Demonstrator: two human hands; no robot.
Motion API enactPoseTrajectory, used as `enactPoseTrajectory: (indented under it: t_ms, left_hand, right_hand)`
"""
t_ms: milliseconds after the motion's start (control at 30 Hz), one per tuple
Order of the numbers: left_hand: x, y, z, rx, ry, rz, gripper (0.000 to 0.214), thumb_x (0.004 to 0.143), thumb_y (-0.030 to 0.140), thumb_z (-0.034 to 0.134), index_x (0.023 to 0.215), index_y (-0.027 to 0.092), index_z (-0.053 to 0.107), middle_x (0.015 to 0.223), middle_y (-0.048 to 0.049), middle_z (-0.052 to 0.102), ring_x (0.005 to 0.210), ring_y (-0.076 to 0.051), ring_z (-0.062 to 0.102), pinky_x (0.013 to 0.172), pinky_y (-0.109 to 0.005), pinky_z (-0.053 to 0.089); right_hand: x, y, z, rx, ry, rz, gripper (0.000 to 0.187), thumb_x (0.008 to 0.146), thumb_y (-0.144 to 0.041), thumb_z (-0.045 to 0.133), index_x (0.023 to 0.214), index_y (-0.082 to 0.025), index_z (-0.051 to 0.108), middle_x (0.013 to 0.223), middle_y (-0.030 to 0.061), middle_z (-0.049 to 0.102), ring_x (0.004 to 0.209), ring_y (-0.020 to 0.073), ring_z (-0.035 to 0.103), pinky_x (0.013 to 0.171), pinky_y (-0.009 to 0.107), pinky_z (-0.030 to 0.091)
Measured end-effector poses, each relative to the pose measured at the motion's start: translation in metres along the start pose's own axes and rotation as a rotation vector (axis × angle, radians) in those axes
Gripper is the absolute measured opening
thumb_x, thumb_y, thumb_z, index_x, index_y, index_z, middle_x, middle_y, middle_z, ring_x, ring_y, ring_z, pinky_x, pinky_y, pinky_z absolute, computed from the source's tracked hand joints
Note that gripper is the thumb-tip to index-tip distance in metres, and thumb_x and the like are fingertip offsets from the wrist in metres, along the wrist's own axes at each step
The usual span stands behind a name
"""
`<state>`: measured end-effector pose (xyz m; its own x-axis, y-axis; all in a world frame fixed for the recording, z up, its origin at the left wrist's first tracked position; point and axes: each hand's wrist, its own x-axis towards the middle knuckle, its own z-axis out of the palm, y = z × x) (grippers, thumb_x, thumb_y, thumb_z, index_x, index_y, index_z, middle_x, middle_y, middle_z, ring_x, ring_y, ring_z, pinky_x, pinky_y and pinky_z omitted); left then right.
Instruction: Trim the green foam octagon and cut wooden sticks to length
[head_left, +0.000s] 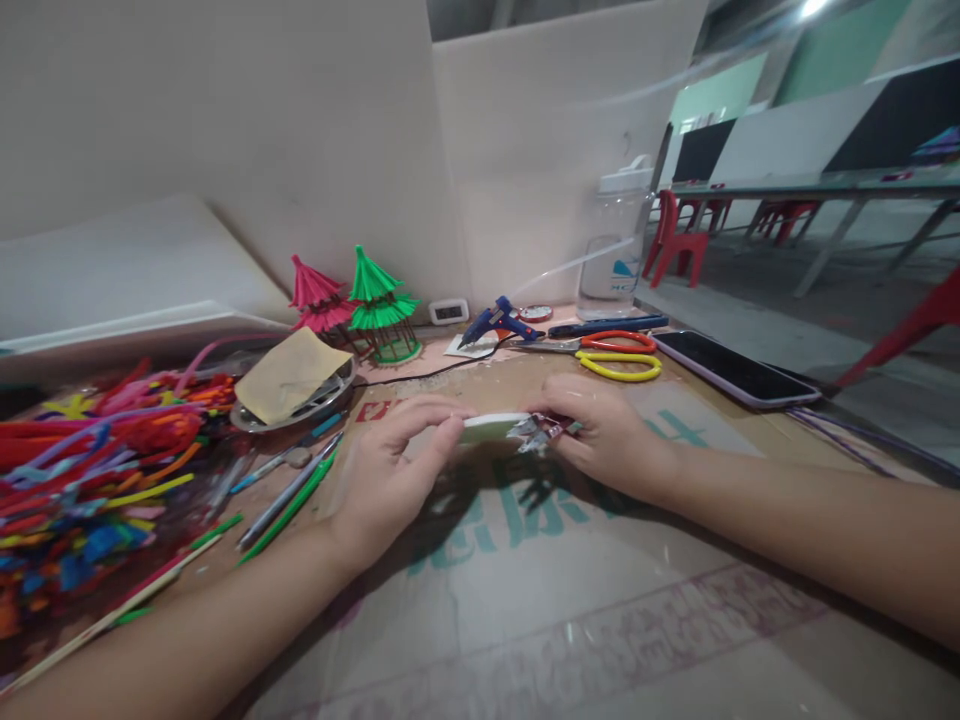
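1. The left hand (390, 470) is pinching the left end of a pale green strip (491, 428), fingers closed on it.
2. The right hand (604, 435) is gripping the strip's right end, where a crumpled shiny bit (538, 432) is sticking out; what that bit is cannot be told.
3. The strip is hovering just above the cardboard sheet (570, 600), between the two hands.
4. Behind the strip, scissors (619, 355) and a blue glue gun (499, 322) are lying near each other.
5. Left of the strip, a heap of pipe cleaners (97, 470) is spreading out.
6. Behind and left of the strip, two paper pavilions (356, 305) are standing; a phone (731, 368) is lying to the right.
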<state>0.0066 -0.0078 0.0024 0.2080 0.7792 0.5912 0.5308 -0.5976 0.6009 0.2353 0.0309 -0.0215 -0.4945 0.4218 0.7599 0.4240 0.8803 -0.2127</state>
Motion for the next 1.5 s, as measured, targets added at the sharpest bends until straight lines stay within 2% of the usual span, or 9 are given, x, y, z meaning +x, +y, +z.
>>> enactPoseTrajectory:
  t_ms: [100,267,400,500,567,767,1267,1367,1500]
  left_hand:
    - [0.002,-0.002,0.000,-0.048,0.025,-0.121,0.021,0.091,0.033,0.056,0.086,0.020,0.071,0.095,-0.0028,0.072,0.097,-0.018,0.064,0.088,-0.027,0.048]
    - [0.007,-0.020,0.002,-0.165,0.061,-0.319,0.042,0.096,0.050,0.038,0.088,0.018,0.063,0.096,-0.0080,0.071,0.095,-0.022,0.065,0.084,-0.033,0.052]
    - [0.006,-0.012,0.003,-0.182,-0.051,-0.156,0.034,0.090,0.048,0.050,0.106,0.019,0.057,0.112,-0.0095,0.067,0.106,-0.023,0.063,0.092,-0.035,0.050]
    - [0.004,0.001,0.001,0.067,-0.194,-0.077,0.022,0.085,0.033,0.060,0.102,0.019,0.064,0.105,-0.0074,0.070,0.100,-0.023,0.064,0.090,-0.035,0.050]
    - [0.002,0.002,0.001,0.158,-0.222,-0.068,0.017,0.085,0.025,0.058,0.097,0.019,0.068,0.100,-0.0060,0.072,0.096,-0.022,0.065,0.089,-0.035,0.050]
    - [0.002,-0.012,0.001,0.058,-0.140,-0.065,0.026,0.084,0.014,0.053,0.103,0.019,0.070,0.107,-0.0058,0.072,0.103,-0.021,0.064,0.096,-0.035,0.048]
    - [0.004,-0.015,0.001,0.072,-0.135,-0.017,0.028,0.083,0.012,0.053,0.102,0.021,0.071,0.109,-0.0050,0.072,0.105,-0.021,0.064,0.098,-0.037,0.047]
    - [0.004,-0.009,0.002,0.068,-0.140,-0.046,0.023,0.084,0.017,0.054,0.099,0.020,0.071,0.104,-0.0049,0.073,0.100,-0.021,0.065,0.092,-0.035,0.050]
    - [0.006,-0.004,0.005,-0.013,-0.095,-0.258,0.025,0.086,0.034,0.058,0.100,0.015,0.066,0.095,-0.0058,0.073,0.087,-0.022,0.067,0.078,-0.032,0.053]
  right_hand:
    - [0.000,-0.001,0.000,0.004,0.006,-0.007,0.017,0.083,-0.008,0.050,0.087,-0.017,0.064,0.069,0.0010,0.058,0.066,0.0148,0.052,0.062,0.026,0.038]
    - [0.000,-0.002,-0.001,0.018,0.028,0.021,0.017,0.080,-0.007,0.049,0.085,-0.018,0.061,0.071,0.0015,0.060,0.069,0.0157,0.053,0.064,0.027,0.040]
    - [-0.001,0.000,0.000,0.028,0.031,0.064,0.016,0.080,-0.008,0.051,0.086,-0.019,0.061,0.074,0.0022,0.062,0.073,0.0167,0.056,0.066,0.028,0.042]
    - [-0.001,-0.001,0.001,0.038,0.024,0.076,0.016,0.080,-0.009,0.051,0.086,-0.019,0.061,0.075,0.0024,0.062,0.074,0.0172,0.057,0.067,0.029,0.043]
    - [0.000,-0.003,0.000,0.047,0.012,0.074,0.013,0.083,-0.012,0.052,0.087,-0.019,0.061,0.076,0.0028,0.062,0.074,0.0175,0.057,0.068,0.029,0.044]
    - [0.003,-0.007,-0.005,0.134,0.010,0.099,0.026,0.095,-0.033,0.048,0.114,-0.018,0.059,0.094,0.0074,0.065,0.081,0.0192,0.058,0.072,0.032,0.047]
    - [0.002,-0.002,-0.004,0.002,-0.007,0.005,0.029,0.099,-0.033,0.044,0.107,-0.019,0.067,0.079,0.0050,0.061,0.075,0.0183,0.055,0.066,0.031,0.043]
    - [0.003,-0.003,-0.003,0.057,-0.008,0.079,0.026,0.098,-0.032,0.046,0.105,-0.021,0.067,0.082,0.0053,0.065,0.078,0.0193,0.058,0.069,0.032,0.045]
    - [0.004,0.001,0.003,0.209,0.106,0.339,0.022,0.096,-0.029,0.046,0.107,-0.021,0.064,0.103,0.0059,0.069,0.095,0.0205,0.063,0.083,0.035,0.049]
